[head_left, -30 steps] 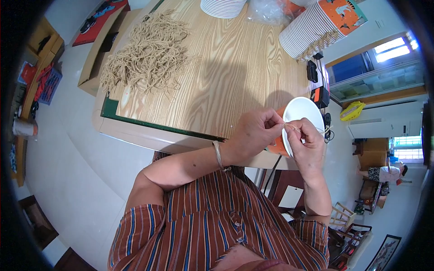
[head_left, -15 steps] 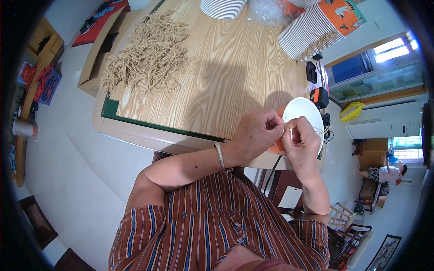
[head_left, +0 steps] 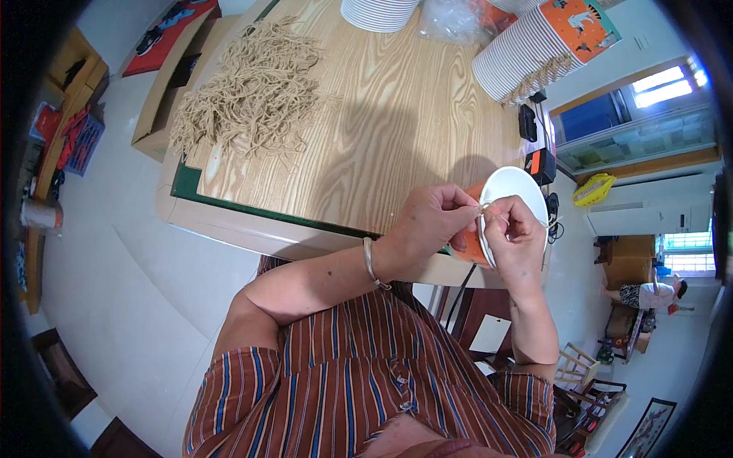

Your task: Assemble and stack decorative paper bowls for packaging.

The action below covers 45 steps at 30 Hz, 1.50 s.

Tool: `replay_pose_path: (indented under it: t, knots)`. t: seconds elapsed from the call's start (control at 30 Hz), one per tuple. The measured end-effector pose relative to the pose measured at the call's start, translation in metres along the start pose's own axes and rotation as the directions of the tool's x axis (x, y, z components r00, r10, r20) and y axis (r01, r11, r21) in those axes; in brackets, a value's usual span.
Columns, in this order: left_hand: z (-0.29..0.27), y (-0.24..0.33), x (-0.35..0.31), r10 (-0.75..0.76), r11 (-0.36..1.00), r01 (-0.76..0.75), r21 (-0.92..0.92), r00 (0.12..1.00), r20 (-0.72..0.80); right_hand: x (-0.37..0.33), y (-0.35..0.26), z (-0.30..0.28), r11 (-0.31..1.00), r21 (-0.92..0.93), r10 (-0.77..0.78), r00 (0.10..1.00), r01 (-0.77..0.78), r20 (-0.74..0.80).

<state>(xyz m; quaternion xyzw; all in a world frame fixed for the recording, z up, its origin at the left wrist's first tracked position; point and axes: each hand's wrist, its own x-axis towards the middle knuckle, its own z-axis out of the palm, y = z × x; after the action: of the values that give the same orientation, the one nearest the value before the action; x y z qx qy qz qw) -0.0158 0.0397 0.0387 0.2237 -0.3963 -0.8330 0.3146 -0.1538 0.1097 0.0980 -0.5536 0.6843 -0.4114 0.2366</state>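
Note:
A paper cup (head_left: 525,195), orange outside and white inside, lies tilted at the table's near right corner, its mouth toward the right. At the rim, a thin tan twine cord (head_left: 482,208) runs between my fingertips. My left hand (head_left: 437,221) pinches it between thumb and forefinger from the left. From the right, my right hand (head_left: 516,238) pinches it too, covering part of the cup's mouth. A short cord end sticks out past the rim on the right. Whether the cord is knotted there cannot be made out.
Many loose twine cords (head_left: 248,95) are heaped at the table's left. Behind stand a nested stack of white cups (head_left: 379,11), a clear plastic bag (head_left: 452,21) and an orange-printed cup stack (head_left: 527,65) with twine along it. Black devices (head_left: 527,122) line the right edge; a cardboard box (head_left: 162,103) stands left.
My right hand's fingers have turned and curled closer to the left fingertips at the cord. The cup has shifted very slightly. My left hand stays almost in place.

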Motion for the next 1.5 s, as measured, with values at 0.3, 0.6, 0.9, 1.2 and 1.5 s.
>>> replay_pose_path:
  t: [0.3,0.6,0.9,1.2,1.5]
  knots:
    - [-0.002,-0.004,0.003,-0.005,1.000,0.005,0.003,1.000,0.027,-0.002,0.004,-0.006,0.994,0.053,0.095,0.994,-0.097,0.050]
    - [-0.002,-0.005,0.004,-0.014,1.000,0.015,-0.006,0.998,0.054,-0.001,-0.005,-0.005,0.984,0.131,0.115,0.992,-0.121,0.059]
    - [-0.003,-0.002,0.004,-0.043,0.998,0.047,-0.037,0.994,0.101,0.006,-0.003,-0.005,0.901,0.353,0.221,0.967,-0.253,0.128]
    - [-0.004,-0.001,0.006,-0.045,0.999,0.047,-0.013,0.992,0.116,0.007,-0.002,-0.012,0.831,0.454,0.255,0.946,-0.320,0.199]
    - [-0.007,-0.009,0.009,-0.034,0.996,0.044,-0.072,0.990,0.138,0.008,-0.001,-0.010,0.927,0.287,0.191,0.963,-0.241,0.193]
